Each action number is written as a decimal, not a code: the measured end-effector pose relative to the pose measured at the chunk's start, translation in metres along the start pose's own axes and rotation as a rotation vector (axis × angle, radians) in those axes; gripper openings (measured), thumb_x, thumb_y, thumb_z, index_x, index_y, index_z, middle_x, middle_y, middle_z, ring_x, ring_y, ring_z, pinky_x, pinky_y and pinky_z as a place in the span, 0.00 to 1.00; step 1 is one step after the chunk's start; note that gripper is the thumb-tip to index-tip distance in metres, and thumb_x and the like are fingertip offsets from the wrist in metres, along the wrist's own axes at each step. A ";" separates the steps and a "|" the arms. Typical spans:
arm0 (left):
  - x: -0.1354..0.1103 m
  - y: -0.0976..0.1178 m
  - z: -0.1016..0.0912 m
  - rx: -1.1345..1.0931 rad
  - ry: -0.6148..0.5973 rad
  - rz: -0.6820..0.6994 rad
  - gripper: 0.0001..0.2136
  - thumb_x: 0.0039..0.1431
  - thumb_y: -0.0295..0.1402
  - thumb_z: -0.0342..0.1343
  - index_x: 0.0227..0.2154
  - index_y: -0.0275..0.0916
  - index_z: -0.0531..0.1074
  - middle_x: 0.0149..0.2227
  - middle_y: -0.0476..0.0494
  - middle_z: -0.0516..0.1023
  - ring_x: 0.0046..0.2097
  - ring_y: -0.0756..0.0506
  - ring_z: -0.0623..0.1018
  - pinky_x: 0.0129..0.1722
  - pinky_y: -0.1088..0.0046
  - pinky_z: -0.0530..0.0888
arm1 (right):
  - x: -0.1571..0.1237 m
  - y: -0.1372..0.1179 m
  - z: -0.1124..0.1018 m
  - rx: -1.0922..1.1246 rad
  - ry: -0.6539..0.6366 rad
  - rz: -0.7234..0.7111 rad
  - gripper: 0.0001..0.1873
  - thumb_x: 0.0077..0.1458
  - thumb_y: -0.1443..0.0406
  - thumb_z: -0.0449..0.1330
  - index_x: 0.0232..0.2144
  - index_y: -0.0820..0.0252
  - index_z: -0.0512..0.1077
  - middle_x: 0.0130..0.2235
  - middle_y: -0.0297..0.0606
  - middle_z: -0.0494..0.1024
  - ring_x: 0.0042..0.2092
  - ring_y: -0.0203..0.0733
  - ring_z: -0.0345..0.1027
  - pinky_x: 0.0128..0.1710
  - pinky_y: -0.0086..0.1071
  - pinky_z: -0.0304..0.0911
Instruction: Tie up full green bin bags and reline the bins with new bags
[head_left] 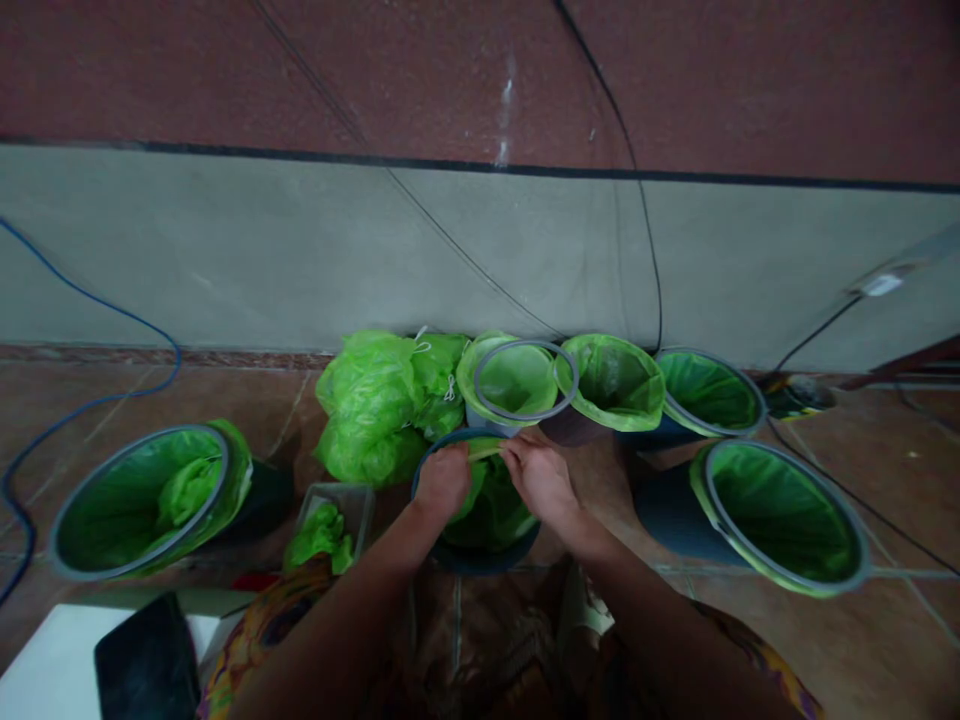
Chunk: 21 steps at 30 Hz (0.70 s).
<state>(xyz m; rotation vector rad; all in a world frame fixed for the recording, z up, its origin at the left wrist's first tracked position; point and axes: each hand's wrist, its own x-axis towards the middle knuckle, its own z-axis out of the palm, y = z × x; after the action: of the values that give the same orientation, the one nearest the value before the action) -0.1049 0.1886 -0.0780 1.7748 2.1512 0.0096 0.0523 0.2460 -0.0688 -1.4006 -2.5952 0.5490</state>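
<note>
Brown tiled floor (600,480) under a painted wall (247,240), maroon above and grey below, with a dark stripe dividing the two.

Near the middle of the floor, a green plastic liner (491,505) inside a round blue bin (480,562). Clenches the pale hem (486,447) of the liner in left hand (444,482) and right hand (538,475) together, with a short strip pulled fairly straight between the fists. Looks partway along at this bin: liner down inside, apparently not yet turned over the rim, and no grey ring in place.

Around it, five other bins, all lined. Seemingly finished and ringed: a dark bin (266,495) toward the left edge of the floor, holding a crumpled bag (187,490); a navy bin (637,440) at the back edge; a slate-blue bin (675,520) toward the right. Possibly short of a last step, also along the back edge: a pale bin (477,418) with a loose ring (574,380) resting askew across its mouth, and a brownish bin (574,432) with folded-over liner but no ring.

Just left of the pale bin, puffy, wrinkled green bags (367,400) with white drawstrings (423,343). Nearer, a clear rectangular tub (367,505) with a limp green wad (319,535). At the near left corner, a smooth white box (52,660) bearing a flat black slab (146,660), perhaps a tablet.
</note>
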 end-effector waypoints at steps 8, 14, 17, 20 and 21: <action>0.002 -0.026 -0.004 0.100 -0.108 -0.077 0.16 0.61 0.23 0.42 0.42 0.31 0.75 0.42 0.31 0.79 0.47 0.40 0.79 0.47 0.67 0.73 | 0.004 0.018 0.000 0.015 -0.011 0.149 0.15 0.62 0.66 0.50 0.42 0.57 0.76 0.40 0.40 0.81 0.42 0.41 0.74 0.42 0.29 0.60; 0.004 -0.034 -0.011 0.111 -0.112 -0.153 0.16 0.60 0.21 0.41 0.42 0.28 0.75 0.42 0.29 0.79 0.48 0.38 0.78 0.46 0.66 0.73 | 0.003 0.017 -0.010 -0.161 -0.153 0.247 0.17 0.61 0.66 0.49 0.39 0.62 0.77 0.37 0.49 0.81 0.40 0.47 0.75 0.38 0.33 0.61; 0.007 -0.037 -0.012 0.075 -0.043 -0.167 0.17 0.61 0.22 0.40 0.41 0.30 0.75 0.41 0.31 0.80 0.48 0.39 0.79 0.47 0.68 0.73 | -0.003 0.021 -0.014 -0.146 -0.278 0.198 0.15 0.58 0.67 0.51 0.34 0.62 0.78 0.37 0.49 0.81 0.40 0.48 0.75 0.39 0.34 0.61; 0.009 -0.034 -0.012 0.008 0.053 -0.138 0.16 0.61 0.23 0.41 0.43 0.32 0.74 0.41 0.34 0.80 0.46 0.41 0.79 0.48 0.68 0.73 | -0.010 0.021 -0.019 -0.083 -0.328 0.113 0.12 0.55 0.63 0.58 0.40 0.60 0.78 0.37 0.45 0.81 0.42 0.48 0.74 0.42 0.34 0.62; 0.009 -0.031 -0.012 -0.013 0.079 -0.118 0.16 0.61 0.23 0.42 0.44 0.33 0.73 0.42 0.35 0.80 0.46 0.42 0.79 0.48 0.69 0.73 | -0.012 0.019 -0.020 -0.069 -0.309 0.104 0.16 0.54 0.61 0.60 0.45 0.59 0.76 0.40 0.43 0.80 0.43 0.48 0.73 0.44 0.34 0.62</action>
<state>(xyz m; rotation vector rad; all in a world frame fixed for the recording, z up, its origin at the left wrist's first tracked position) -0.1393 0.1929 -0.0761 1.6640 2.3027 0.0647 0.0794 0.2507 -0.0569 -1.5932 -2.8121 0.7514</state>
